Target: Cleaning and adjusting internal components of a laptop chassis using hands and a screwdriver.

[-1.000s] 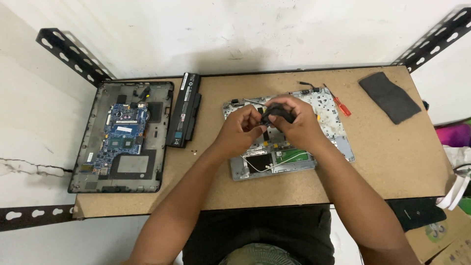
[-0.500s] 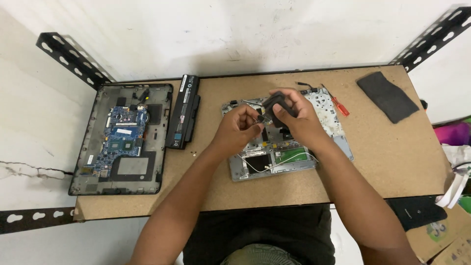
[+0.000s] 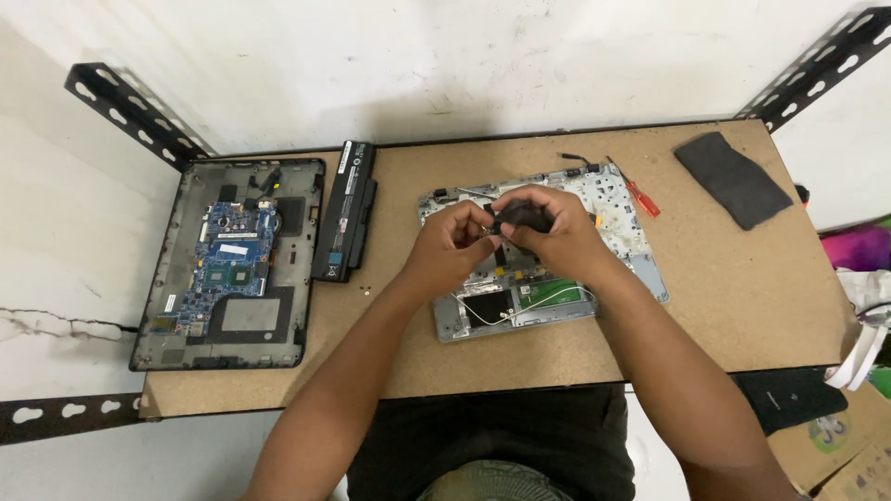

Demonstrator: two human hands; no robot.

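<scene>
Item: small dark part (image 3: 524,216), pinched between left hand (image 3: 452,243) and right hand (image 3: 555,232), held above the silver laptop shell (image 3: 608,199). Change: lifted slightly higher than half a second ago; fingers regripped. Battery (image 3: 347,210) left of shell.

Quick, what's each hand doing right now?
Left hand: closed, pinching the small dark part.
Right hand: closed around the same small dark part, above the silver laptop shell.
</scene>
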